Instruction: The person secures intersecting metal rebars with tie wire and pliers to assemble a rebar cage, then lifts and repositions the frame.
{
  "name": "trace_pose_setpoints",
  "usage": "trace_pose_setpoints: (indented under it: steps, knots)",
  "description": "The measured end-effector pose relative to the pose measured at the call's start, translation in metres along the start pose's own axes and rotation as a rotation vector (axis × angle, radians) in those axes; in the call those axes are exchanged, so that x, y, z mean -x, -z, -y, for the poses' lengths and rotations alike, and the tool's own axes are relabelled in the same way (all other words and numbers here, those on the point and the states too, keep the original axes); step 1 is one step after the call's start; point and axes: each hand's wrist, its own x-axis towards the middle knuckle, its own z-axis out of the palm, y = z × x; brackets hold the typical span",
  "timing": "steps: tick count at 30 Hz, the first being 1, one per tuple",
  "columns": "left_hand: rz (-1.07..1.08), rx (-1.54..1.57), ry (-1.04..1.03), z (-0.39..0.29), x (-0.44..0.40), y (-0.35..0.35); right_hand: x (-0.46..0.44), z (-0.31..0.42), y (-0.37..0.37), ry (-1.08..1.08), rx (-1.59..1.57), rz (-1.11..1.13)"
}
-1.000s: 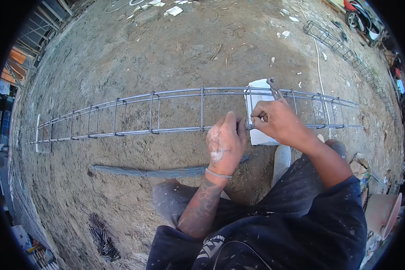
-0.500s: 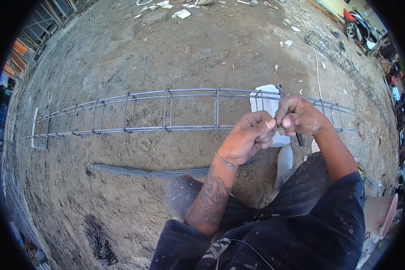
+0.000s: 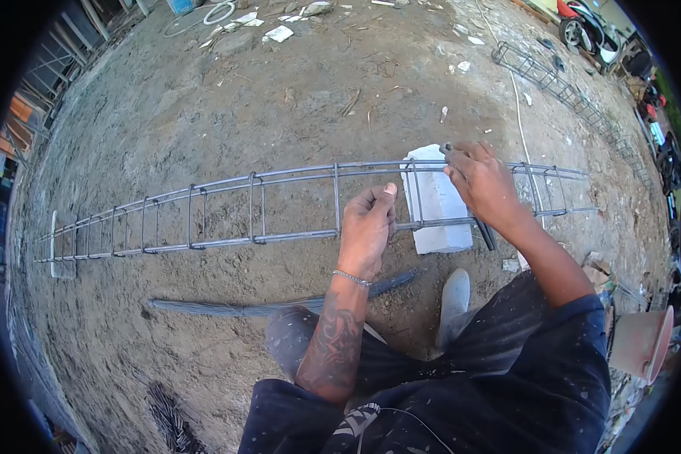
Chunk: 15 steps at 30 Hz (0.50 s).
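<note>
A long rebar cage (image 3: pixel 295 240) of thin steel bars and square stirrups lies across the ground before me. Over its near bar is my left hand (image 3: pixel 368 229), thumb pressed to curled fingers; whatever it pinches is too small to make out. My right hand (image 3: pixel 483 180) reaches to the cage's far bar, fingers curled around the upper part of dark pincers (image 3: pixel 486 235). The pincers' handles point back toward me. A white block (image 3: pixel 440 240) sits under the cage beside the right hand, and another pale block (image 3: pixel 64 268) is under the far left end.
A bundle of tie wire (image 3: pixel 227 309) lies on the dirt near my knee. Dark short wires (image 3: pixel 170 416) are at lower left. A second cage (image 3: pixel 567 94), a motorbike (image 3: pixel 601 38) and a bucket (image 3: pixel 639 342) stand to the right.
My hands, close together before, have parted. The right has moved up and onto the pincers by the far bar; the left has shifted left. The whole view has turned slightly right.
</note>
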Motion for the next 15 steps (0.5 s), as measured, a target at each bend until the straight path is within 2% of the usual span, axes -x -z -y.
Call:
trace_pose_setpoints:
  steps: [2, 4, 5, 7, 9, 11, 15]
  knots:
    - [0.062, 0.058, 0.043, 0.008, -0.002, -0.011, 0.008, -0.01, -0.002, 0.025, 0.014, -0.055]
    - [0.07, -0.024, 0.053, 0.012, -0.003, -0.021, 0.009, -0.006, 0.008, 0.155, -0.43, -0.038]
    - [0.085, -0.082, 0.046, 0.013, -0.004, -0.027, 0.011, -0.007, 0.01, 0.14, -0.441, -0.045]
    - [0.072, -0.186, 0.043, 0.019, -0.009, -0.034, 0.011, -0.016, 0.013, 0.453, -0.213, -0.003]
    - [0.029, -0.297, 0.03, 0.026, -0.015, -0.043, 0.012, -0.032, 0.0, 0.46, -0.237, -0.052]
    - [0.002, -0.461, -0.046, 0.031, -0.021, -0.052, 0.011, -0.047, -0.01, 0.425, -0.244, 0.062]
    - [-0.017, -0.762, -0.099, 0.032, -0.034, -0.075, 0.012, -0.072, -0.018, 0.417, -0.315, -0.037]
